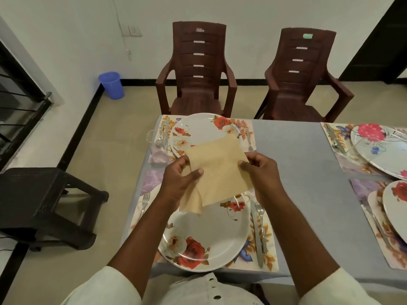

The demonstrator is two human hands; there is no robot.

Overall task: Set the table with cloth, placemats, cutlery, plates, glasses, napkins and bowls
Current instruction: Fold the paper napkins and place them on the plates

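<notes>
While both hands (220, 172) hold one napkin (220, 170), four plates (204, 234) lie set

Four plates (203, 235), two chairs (197, 71), one napkin (220, 170), one glass (155, 142).

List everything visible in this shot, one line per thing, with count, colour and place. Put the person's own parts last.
tablecloth: one, grey-blue, covering the table
placemats: four, floral, two near the table's left end, two at the right edge of the view
plates: four, white with flowers, one on each placemat
napkin: one, beige, held above the two left plates
glass: one, clear, left of the far left plate
cutlery: silver knives, forks and spoons beside the plates
chairs: two, brown plastic, beyond the table
bucket: one, blue, on the floor by the wall
stool: one, black, left of the table
left hand: pinching the napkin's left edge
right hand: pinching its right edge
</notes>
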